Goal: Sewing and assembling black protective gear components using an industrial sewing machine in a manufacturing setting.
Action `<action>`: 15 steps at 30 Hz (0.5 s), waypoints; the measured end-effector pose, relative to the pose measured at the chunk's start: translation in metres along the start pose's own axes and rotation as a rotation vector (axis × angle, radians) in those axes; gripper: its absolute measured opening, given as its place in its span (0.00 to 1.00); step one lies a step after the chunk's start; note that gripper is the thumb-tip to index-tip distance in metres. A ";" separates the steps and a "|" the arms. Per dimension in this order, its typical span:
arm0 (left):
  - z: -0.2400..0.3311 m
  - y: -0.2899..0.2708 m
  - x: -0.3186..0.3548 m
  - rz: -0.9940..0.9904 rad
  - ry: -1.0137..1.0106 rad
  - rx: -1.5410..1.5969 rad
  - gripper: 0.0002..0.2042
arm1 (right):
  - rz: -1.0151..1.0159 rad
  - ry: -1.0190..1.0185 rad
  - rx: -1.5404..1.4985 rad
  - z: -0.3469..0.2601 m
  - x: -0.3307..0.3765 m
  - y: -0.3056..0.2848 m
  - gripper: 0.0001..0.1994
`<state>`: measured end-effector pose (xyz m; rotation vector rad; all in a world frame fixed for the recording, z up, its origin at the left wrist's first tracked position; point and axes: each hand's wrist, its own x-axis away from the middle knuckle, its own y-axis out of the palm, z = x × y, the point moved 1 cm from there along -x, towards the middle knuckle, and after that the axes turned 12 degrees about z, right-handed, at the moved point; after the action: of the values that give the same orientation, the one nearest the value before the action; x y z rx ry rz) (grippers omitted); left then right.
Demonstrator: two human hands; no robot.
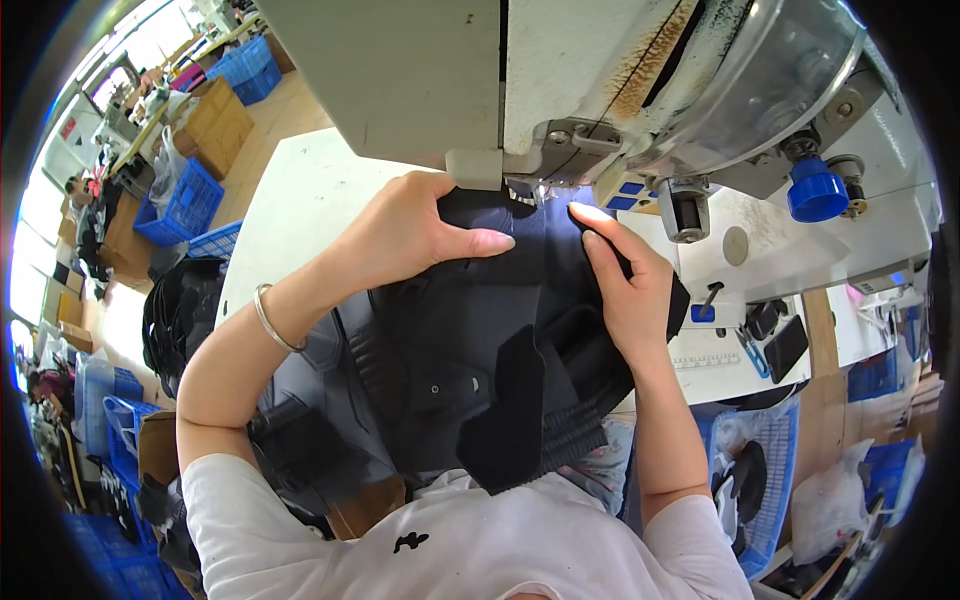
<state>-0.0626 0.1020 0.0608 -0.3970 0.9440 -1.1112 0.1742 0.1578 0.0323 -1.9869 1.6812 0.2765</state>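
A black garment piece (pixel 455 330) with elastic gathered bands spreads from under the sewing machine (pixel 420 80) down over my lap. My left hand (pixel 415 230) grips its upper left part, thumb lying across the top and the other fingers mostly hidden. On the other side, my right hand (pixel 632 275) pinches the fabric's right edge between thumb and forefinger. Both hands are close to the lit stitching area, where the cloth passes beneath the machine head. The needle itself is hidden from here.
The white machine table (pixel 290 200) extends at left. Right of the machine lie blue-handled scissors (pixel 752 355), a ruler (pixel 705 360) and a dark phone-like slab (pixel 786 350). A blue basket (pixel 775 480) stands below right. More blue crates (pixel 182 205) and a cardboard box (pixel 215 125) sit at far left.
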 end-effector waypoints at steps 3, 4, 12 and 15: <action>0.016 0.001 -0.004 0.097 0.141 0.213 0.28 | -0.001 0.021 0.008 0.000 -0.001 0.000 0.12; 0.018 -0.003 -0.005 0.097 0.142 0.214 0.28 | -0.004 0.028 -0.002 0.000 -0.001 -0.001 0.12; 0.022 -0.007 -0.005 -0.055 0.002 0.257 0.26 | -0.023 0.040 -0.008 -0.004 -0.004 -0.001 0.12; 0.022 -0.008 -0.006 -0.075 -0.026 0.277 0.26 | -0.020 0.029 0.014 -0.003 -0.005 -0.002 0.12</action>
<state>-0.0503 0.1005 0.0811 -0.2212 0.7440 -1.2827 0.1741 0.1609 0.0376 -2.0049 1.6754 0.2291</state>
